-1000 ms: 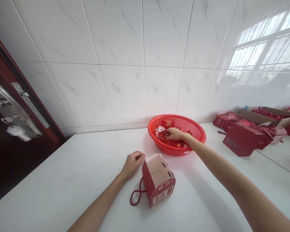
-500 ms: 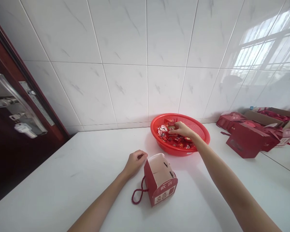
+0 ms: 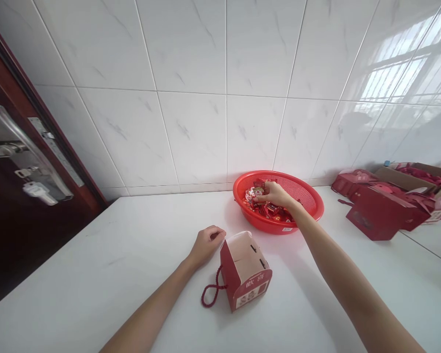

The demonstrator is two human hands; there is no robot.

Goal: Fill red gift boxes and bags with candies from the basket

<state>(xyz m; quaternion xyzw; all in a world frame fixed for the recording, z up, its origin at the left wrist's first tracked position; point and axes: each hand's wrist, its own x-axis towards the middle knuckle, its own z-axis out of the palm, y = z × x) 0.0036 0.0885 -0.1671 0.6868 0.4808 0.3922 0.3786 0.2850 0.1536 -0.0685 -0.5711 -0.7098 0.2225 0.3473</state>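
Note:
A small red gift box (image 3: pixel 230 264) stands open at the top on the white table, its pale inside showing and a dark red cord handle looped out to the left. My left hand (image 3: pixel 206 243) rests beside its far left corner, fingers curled closed and pinching the box's edge. Behind the box is a red plastic basket (image 3: pixel 306 196) holding many red-wrapped candies (image 3: pixel 270 210). Inside the basket, my right hand (image 3: pixel 275 193) reaches down with thumb and fingers closed around a wrapped candy; the fingertips are partly hidden among the other candies.
On the right stand several more red gift boxes (image 3: pixel 380 213) and an open carton (image 3: pixel 393 175) with red things in it. A tiled wall (image 3: pixel 191 137) runs along the table's back. At left is a dark door with a metal handle (image 3: pixel 40 157) and keys.
The camera view has shifted slightly, moving the scene a little rightward. My right hand stays in the basket, its fingers shifting slightly among the candies. My left hand remains at the box.

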